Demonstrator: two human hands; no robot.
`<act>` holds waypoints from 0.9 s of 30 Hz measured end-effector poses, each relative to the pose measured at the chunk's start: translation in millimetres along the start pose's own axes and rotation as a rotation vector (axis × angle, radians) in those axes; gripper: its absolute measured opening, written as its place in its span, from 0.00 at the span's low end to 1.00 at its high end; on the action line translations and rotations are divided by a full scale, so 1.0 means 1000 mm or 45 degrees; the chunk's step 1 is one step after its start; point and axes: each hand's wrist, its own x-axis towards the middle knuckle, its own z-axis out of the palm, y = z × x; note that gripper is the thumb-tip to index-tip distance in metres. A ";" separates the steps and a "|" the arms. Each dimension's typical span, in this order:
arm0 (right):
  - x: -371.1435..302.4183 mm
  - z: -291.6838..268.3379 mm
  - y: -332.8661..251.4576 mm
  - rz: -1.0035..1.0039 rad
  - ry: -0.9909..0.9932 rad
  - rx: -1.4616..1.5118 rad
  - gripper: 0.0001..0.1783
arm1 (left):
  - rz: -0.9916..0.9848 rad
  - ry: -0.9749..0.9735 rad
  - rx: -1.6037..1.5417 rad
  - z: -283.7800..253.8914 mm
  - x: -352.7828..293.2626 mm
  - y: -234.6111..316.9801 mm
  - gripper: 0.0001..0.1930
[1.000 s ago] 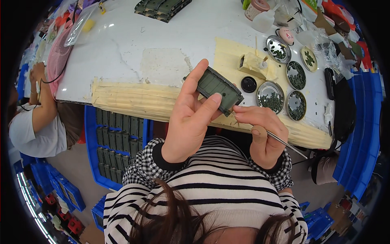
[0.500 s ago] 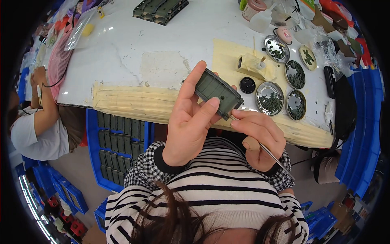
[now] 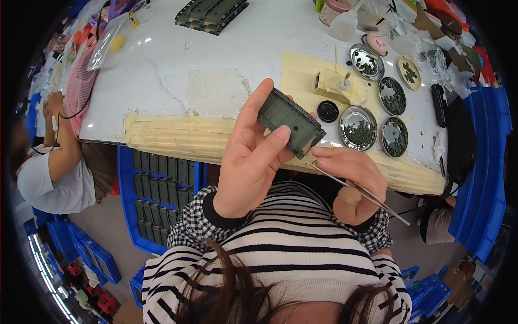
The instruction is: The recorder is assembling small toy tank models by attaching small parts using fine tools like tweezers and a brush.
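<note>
My left hand [image 3: 251,162] is closed around a dark green model tank hull [image 3: 288,121] with track-like ribbed long edges, thumb pressed on its flat face and index finger stretched along the far end. A small dark round spot shows on that face. In my right hand [image 3: 353,178] are metal tweezers [image 3: 372,197], slanting from near the hull's lower corner down to the right. Its fingertips are close to that corner; whether they touch it I cannot tell. Nothing can be made out between the tweezer tips. A tan covering wraps my right thumb [image 3: 348,200].
Round metal tins [image 3: 358,128] of small green parts stand at right, near a black round lid [image 3: 327,111] and a paper-wrapped block with a bottle neck [image 3: 334,86]. Stacked green hulls [image 3: 210,15] lie at the back. A blue crate [image 3: 125,200] of similar pieces sits left. A co-worker [image 3: 56,173] sits far left.
My right hand has shifted slightly right, and the tweezers have swung to a flatter slant with more of their length showing. The green hull stays nearly in place in my left hand.
</note>
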 end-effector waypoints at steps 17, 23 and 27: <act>-0.012 0.009 0.005 0.091 0.469 0.340 0.31 | -0.129 0.003 -0.612 -0.002 0.023 0.016 0.24; -0.014 0.010 0.002 0.104 0.381 0.357 0.30 | -0.242 0.087 -0.788 0.001 0.026 0.015 0.20; -0.015 0.009 0.004 0.079 0.377 0.374 0.30 | -0.268 0.082 -0.834 0.003 0.027 0.013 0.21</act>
